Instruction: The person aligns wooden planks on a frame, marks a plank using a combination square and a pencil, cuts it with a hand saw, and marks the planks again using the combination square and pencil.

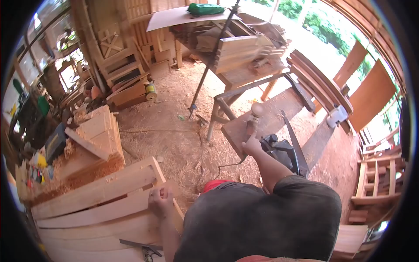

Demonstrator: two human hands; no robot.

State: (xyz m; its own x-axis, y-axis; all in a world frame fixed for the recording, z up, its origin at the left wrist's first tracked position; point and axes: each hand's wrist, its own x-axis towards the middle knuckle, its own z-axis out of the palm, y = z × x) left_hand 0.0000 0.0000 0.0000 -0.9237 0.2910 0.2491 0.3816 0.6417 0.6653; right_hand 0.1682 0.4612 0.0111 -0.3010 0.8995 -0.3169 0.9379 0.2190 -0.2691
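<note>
My right hand (251, 145) reaches forward over a dark board (235, 133), fingers closed at the lower end of a wooden piece with a round pale head (257, 109). Its exact kind is unclear. Just right of that hand sits a black power tool (279, 153), beside a handsaw (295, 140) with a long dark blade. My left hand (161, 201) is at the edge of a stack of long pale planks (96, 207), with its fingers curled in. Whatever those fingers hold, if anything, is hidden. A black metal square-like tool (140, 245) lies on the planks below.
A workbench (244, 76) piled with boards stands ahead, a dark pole (214, 61) before it. Shavings cover the floor (170, 109), where a cord (231, 165) runs. Stacked wood (94, 135) stands left; a white container (337, 116) and chair-like frames (377, 179) are at right.
</note>
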